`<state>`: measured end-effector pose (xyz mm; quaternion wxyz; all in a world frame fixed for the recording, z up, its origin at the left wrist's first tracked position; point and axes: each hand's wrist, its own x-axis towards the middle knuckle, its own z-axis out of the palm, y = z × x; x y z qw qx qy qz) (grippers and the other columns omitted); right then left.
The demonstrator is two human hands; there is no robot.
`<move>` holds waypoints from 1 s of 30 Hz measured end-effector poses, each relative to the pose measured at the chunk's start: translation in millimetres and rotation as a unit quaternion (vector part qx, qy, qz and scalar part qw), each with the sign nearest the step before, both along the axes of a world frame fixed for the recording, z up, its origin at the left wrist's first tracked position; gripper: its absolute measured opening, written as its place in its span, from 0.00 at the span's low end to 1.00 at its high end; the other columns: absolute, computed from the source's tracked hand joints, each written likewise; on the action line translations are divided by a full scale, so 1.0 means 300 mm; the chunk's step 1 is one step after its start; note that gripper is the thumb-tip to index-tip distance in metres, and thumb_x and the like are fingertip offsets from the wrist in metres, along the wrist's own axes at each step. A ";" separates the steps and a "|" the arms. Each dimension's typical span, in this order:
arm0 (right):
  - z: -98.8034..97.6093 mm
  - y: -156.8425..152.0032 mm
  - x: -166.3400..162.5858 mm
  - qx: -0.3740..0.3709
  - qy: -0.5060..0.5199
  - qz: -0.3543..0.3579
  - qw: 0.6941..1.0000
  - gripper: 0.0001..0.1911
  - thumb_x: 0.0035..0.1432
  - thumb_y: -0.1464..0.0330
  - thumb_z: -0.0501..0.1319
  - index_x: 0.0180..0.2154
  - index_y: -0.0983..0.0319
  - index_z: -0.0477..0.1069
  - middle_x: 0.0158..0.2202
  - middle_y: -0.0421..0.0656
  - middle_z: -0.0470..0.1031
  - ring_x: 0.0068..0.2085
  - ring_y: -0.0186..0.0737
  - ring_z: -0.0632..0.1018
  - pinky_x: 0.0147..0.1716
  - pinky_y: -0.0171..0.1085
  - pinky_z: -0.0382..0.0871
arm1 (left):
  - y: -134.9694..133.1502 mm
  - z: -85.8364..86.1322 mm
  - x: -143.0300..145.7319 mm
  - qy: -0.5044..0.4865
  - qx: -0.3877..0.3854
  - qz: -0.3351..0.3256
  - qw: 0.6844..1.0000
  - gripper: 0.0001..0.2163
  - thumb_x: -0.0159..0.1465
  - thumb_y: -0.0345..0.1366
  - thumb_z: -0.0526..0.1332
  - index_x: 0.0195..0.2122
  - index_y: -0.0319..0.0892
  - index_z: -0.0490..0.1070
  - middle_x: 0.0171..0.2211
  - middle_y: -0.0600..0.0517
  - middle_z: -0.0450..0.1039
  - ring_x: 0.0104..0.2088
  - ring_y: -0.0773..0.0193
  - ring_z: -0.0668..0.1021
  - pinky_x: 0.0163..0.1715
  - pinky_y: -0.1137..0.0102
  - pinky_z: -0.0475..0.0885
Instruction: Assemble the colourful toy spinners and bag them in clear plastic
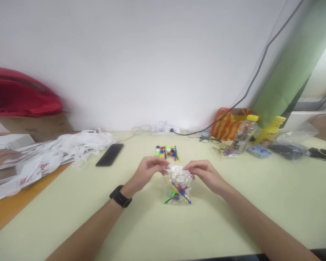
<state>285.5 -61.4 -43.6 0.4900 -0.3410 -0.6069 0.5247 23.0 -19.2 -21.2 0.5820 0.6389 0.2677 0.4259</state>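
A small clear plastic bag [178, 187] with colourful pieces inside (blue, yellow, green, red) hangs above the pale green table [157, 224]. My left hand [148, 172], with a black watch on the wrist, pinches the bag's top at its left. My right hand [203, 173] pinches the top at its right. Both hands have closed fingers on the crumpled plastic. Just beyond the bag, a group of small coloured round pieces and sticks [167, 151] lies on the table.
A black phone [109, 154] lies at the left, beside a heap of white bags [51, 156]. Two yellow-capped bottles [244, 137], a striped bag [225, 125], glasses, a power strip [164, 129] and packets line the back right. Another person's hand [0, 157] shows at the far left.
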 end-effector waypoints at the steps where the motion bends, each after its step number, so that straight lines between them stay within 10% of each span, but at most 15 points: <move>1: -0.004 0.004 0.003 0.002 0.003 0.005 1.000 0.08 0.60 0.68 0.66 0.37 0.60 0.85 0.30 0.43 0.75 0.31 0.37 0.70 0.33 0.38 0.64 | -0.004 -0.002 0.005 -0.024 -0.015 -0.016 0.999 0.17 0.62 0.43 0.69 0.47 0.38 0.80 0.36 0.44 0.81 0.33 0.58 0.81 0.37 0.64 0.77; 5: -0.004 0.008 0.005 0.020 0.006 0.024 1.000 0.09 0.61 0.70 0.64 0.37 0.59 0.85 0.31 0.43 0.75 0.32 0.38 0.71 0.35 0.39 0.65 | -0.023 -0.022 0.035 -0.028 -0.072 -0.019 0.997 0.24 0.68 0.55 0.59 0.51 0.38 0.78 0.35 0.44 0.80 0.32 0.57 0.81 0.37 0.64 0.77; 14: 0.039 -0.018 0.004 0.106 -0.068 0.022 0.992 0.13 0.65 0.69 0.59 0.37 0.60 0.84 0.36 0.46 0.75 0.37 0.41 0.73 0.38 0.40 0.67 | -0.046 -0.019 0.054 0.076 -0.030 0.021 0.996 0.13 0.63 0.43 0.71 0.36 0.37 0.81 0.29 0.47 0.80 0.30 0.63 0.79 0.35 0.70 0.76; 30: 0.045 -0.025 -0.038 0.033 -0.131 -0.028 0.991 0.20 0.62 0.51 0.66 0.33 0.62 0.78 0.31 0.43 0.78 0.34 0.40 0.75 0.35 0.37 0.69 | -0.049 -0.018 0.049 0.086 0.000 0.015 0.996 0.12 0.61 0.41 0.73 0.39 0.38 0.82 0.32 0.47 0.82 0.32 0.62 0.81 0.35 0.70 0.77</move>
